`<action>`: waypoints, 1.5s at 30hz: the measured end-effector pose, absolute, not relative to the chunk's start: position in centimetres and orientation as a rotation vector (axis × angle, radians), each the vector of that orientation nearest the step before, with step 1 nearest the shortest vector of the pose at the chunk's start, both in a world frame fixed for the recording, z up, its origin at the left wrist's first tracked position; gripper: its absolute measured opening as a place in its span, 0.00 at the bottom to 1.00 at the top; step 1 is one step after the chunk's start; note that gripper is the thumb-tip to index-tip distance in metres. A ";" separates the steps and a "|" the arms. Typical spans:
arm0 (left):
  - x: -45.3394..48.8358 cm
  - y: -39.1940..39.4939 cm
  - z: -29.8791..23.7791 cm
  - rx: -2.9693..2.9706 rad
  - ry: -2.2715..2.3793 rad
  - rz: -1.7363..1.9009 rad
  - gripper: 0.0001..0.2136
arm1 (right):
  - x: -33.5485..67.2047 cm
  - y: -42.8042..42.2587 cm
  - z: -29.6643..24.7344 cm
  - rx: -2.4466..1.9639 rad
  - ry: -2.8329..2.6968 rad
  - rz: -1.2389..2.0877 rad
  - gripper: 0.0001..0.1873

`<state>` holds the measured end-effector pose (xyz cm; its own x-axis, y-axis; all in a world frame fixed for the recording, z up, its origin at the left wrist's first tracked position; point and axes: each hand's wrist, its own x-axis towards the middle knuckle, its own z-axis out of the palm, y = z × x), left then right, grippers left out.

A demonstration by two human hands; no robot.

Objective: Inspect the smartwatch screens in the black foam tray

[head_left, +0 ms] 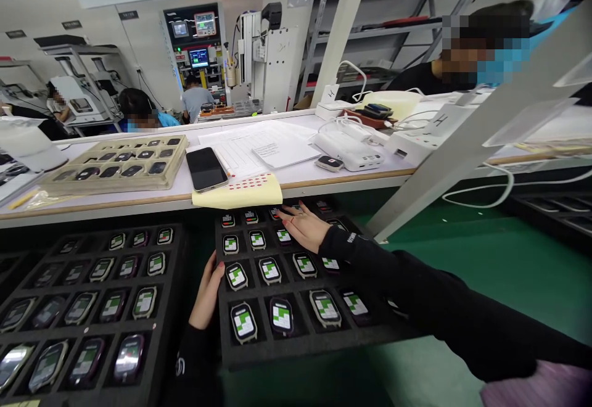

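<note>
A black foam tray (287, 356) of smartwatches in separate compartments is partly under the bench. My left hand (208, 293) grips the tray's left edge, thumb at the rim and the other fingers mostly hidden. Over the back rows my right hand (306, 228) lies with fingers stretched out, fingertips at a smartwatch (274, 214) in the back row. Most screens are lit with green and white blocks, as on the front-left smartwatch (243, 322); those in the back row show another picture. My right forearm covers part of the tray's right side.
To the left is a second black tray (160, 327) of smartwatches, some with dark screens. The bench edge (324, 180) overhangs the back of my tray. On the bench are a phone (206, 169), a beige watch tray (171, 176) and a white power bank (354, 154). A slanted post (444, 123) stands right.
</note>
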<state>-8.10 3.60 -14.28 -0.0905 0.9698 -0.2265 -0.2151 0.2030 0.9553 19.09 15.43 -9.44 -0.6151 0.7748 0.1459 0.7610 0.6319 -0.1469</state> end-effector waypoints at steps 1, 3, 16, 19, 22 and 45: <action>-8.1 3.6 -14.3 0.850 1.224 1.219 0.26 | 18.8 15.4 -9.3 -1.253 -2.661 0.109 0.27; -8.0 3.5 -14.2 0.853 1.219 1.217 0.26 | 18.0 15.2 -9.0 -1.228 -2.664 0.117 0.27; -8.1 3.7 -14.6 0.837 1.224 1.252 0.27 | 13.3 16.2 -9.9 -1.121 -2.662 0.182 0.25; -8.2 3.9 -15.3 0.854 1.218 1.283 0.28 | 12.8 16.2 -9.6 -1.095 -2.658 0.185 0.26; -8.3 4.0 -15.8 0.868 1.215 1.295 0.28 | 11.7 16.1 -9.1 -1.047 -2.666 0.201 0.26; -8.3 3.5 -14.6 0.876 1.211 1.252 0.27 | 15.3 15.9 -8.2 -1.260 -2.634 0.249 0.26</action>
<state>-8.28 3.51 -14.63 -0.0930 0.9789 -0.1817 -0.2142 0.1585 0.9638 15.26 15.85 -8.25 -0.6123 0.7821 0.1157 0.7465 0.6201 -0.2412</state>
